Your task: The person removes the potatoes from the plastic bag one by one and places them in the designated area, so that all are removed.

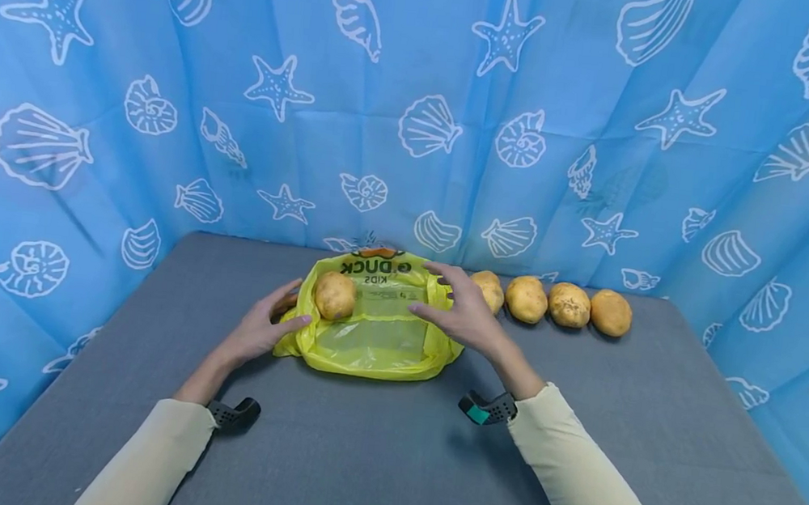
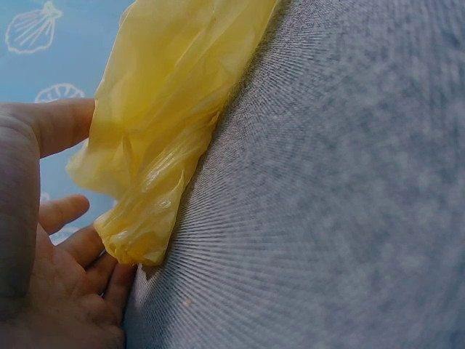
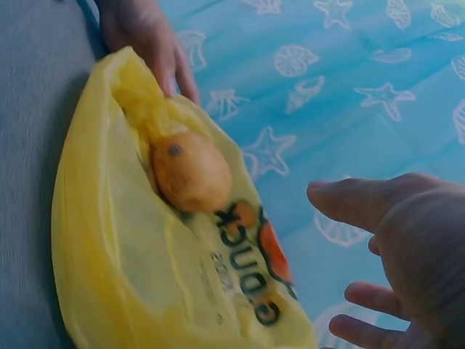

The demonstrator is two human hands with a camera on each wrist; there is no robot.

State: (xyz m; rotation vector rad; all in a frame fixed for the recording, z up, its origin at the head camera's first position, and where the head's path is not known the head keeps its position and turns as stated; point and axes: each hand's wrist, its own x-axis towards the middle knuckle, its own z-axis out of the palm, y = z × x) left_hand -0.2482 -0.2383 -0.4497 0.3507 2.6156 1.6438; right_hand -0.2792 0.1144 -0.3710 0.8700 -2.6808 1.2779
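A yellow plastic bag [image 1: 365, 362] lies spread on the grey table with its mouth facing up and dark lettering at the back. Inside, towards its left end, sits one potato [image 1: 335, 295]. My left hand [image 1: 260, 328] is at the bag's left edge; in the left wrist view its thumb [image 2: 65, 123] touches the yellow plastic, with the other fingers loosely spread. Over the bag's right side hovers my right hand [image 1: 463, 309], thumb and fingers apart with nothing between them. The right wrist view shows the potato [image 3: 192, 172] in the bag.
Several more potatoes [image 1: 569, 306] stand in a row at the back right of the grey table [image 1: 370, 460], the leftmost partly behind my right hand. A blue curtain [image 1: 384, 161] with white shells and starfish hangs behind the table and along its sides.
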